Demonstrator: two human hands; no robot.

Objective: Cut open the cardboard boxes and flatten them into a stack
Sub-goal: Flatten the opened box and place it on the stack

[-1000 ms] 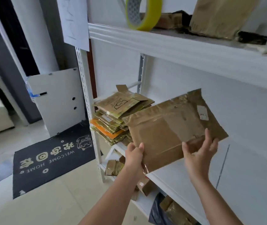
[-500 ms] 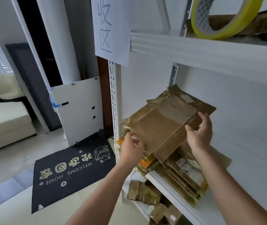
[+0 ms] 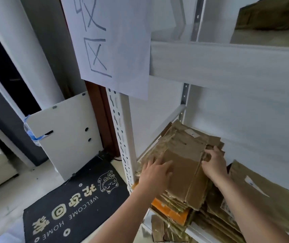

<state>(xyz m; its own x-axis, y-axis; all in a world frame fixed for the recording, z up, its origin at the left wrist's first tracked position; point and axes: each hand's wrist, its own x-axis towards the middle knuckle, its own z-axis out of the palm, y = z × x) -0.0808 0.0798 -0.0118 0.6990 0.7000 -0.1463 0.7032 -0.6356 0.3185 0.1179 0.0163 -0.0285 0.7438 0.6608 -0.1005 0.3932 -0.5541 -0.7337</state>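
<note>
From the head view, we press the flattened cardboard box (image 3: pixel 184 163) onto the stack (image 3: pixel 173 204) at the shelf's (image 3: pixel 256 118) left end, left hand (image 3: pixel 155 174) flat with fingers spread, right hand (image 3: pixel 214 163) gripping its far-right edge. The uneven stack could slide off the near edge if we push off-centre. Our right fingertips are hidden, and the pile's lower layers are blurred.

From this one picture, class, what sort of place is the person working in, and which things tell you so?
Probably a home entryway used for sorting recycling. A white metal shelf rack holds a stack of flattened boxes, a black doormat reading WELCOME HOME lies on the floor, and a handwritten paper sign hangs on the rack.
</note>
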